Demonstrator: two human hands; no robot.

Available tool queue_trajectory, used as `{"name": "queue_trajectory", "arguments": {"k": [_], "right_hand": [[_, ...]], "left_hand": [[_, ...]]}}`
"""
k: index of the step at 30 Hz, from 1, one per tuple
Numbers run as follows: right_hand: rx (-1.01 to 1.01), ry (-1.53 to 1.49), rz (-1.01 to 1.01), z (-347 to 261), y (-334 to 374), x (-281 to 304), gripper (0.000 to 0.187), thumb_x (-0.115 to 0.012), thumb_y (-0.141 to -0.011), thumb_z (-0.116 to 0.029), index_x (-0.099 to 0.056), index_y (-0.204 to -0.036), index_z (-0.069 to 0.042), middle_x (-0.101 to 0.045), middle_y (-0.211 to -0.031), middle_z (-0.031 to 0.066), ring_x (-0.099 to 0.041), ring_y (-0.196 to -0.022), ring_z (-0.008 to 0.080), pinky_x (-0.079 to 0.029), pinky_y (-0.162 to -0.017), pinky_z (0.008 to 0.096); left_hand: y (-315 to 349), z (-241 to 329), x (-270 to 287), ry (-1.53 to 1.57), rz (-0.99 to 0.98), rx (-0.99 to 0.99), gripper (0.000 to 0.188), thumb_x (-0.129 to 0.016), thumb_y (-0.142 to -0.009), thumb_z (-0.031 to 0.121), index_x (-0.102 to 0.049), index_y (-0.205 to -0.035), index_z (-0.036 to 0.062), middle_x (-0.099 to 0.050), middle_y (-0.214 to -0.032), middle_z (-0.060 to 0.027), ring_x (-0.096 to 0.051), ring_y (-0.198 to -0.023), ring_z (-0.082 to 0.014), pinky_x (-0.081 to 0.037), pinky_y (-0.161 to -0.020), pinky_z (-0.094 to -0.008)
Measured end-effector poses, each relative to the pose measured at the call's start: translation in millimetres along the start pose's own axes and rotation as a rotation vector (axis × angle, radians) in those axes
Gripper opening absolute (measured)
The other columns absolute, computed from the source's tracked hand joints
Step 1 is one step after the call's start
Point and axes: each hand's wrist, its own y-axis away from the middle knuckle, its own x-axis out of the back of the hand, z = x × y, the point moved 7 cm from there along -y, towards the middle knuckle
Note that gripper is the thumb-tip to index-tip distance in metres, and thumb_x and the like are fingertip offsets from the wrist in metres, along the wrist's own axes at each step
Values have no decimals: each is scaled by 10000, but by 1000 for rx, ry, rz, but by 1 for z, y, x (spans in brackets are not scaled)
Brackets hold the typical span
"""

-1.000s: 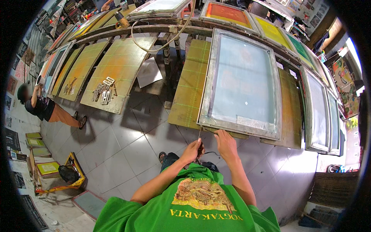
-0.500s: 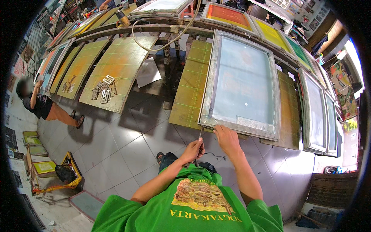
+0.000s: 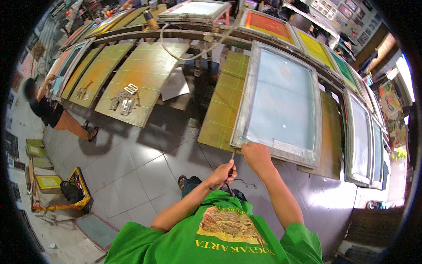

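A pale blue printing screen (image 3: 285, 101) in a worn metal frame lies over a yellowish board (image 3: 223, 101) in front of me. My left hand (image 3: 223, 174) is closed round a screwdriver-like tool (image 3: 233, 155). Its thin metal shaft points up to the underside of the frame's near left corner; whether the tip touches is too small to tell. At that same corner my right hand (image 3: 256, 155) has its fingers curled on the near edge of the frame. Its fingertips are partly hidden.
Left of the screen, metal clamps or hinges (image 3: 125, 102) lie on a sloping board (image 3: 145, 79). More screens (image 3: 358, 119) line the right side. A hose (image 3: 176, 55) loops over the rack. At far left another person (image 3: 50, 108) stands by screens. A yellow-edged crate (image 3: 83, 189) sits on the tiled floor.
The view has shifted slightly, so the rack appears a little further right and lower. My right hand's fingers are curled tighter at the frame corner. My left hand keeps its hold on the tool.
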Motion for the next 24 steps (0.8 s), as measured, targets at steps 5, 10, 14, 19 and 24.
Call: {"name": "queue_trajectory", "arguments": {"k": [5, 10, 14, 19, 24], "right_hand": [[-9, -161, 147, -3, -3, 2, 133, -680, -910, -181, -684, -921, -48, -670, -884, 165, -683, -836, 412, -545, -741, 533], [22, -582, 393, 12, 18, 19, 197, -777, -864, -35, -698, -1043, -12, -684, -913, 128, -687, -797, 290, -541, -709, 389], [-164, -937, 466, 32, 12, -29, 200, -661, -1011, -116, -657, -1181, -10, -700, -941, 95, -659, -838, 170, -516, -718, 307], [-214, -984, 715, 24, 15, -36, 336, -516, -1119, -223, -528, -1356, 15, -711, -965, 100, -657, -891, 148, -513, -827, 286], [-179, -1414, 759, 24, 8, -54, 493, -334, -1159, -396, -450, -1398, 19, -720, -988, 152, -674, -954, 222, -501, -926, 372]], "left_hand": [[7, 4, 3, -147, 36, -56, 571, -379, -1068, 665, -496, -907, 131, -538, -694, -12, -459, -532, -116, -416, -500, -312], [-22, -16, 5, 37, -81, -91, 593, -371, -1065, 684, -469, -875, 131, -573, -734, -40, -460, -527, -122, -434, -524, -307], [-17, -10, 13, -51, -142, -212, 598, -356, -1075, 669, -480, -874, 119, -580, -727, -41, -475, -537, -141, -443, -530, -318], [-8, -11, 11, -16, -144, -57, 640, -314, -1062, 704, -493, -875, 119, -486, -694, 18, -445, -558, -106, -552, -712, -330], [-9, -13, 0, 256, -354, -95, 576, -317, -1082, 665, -491, -889, 152, -331, -642, 55, -314, -559, -100, -395, -637, -283]]}}
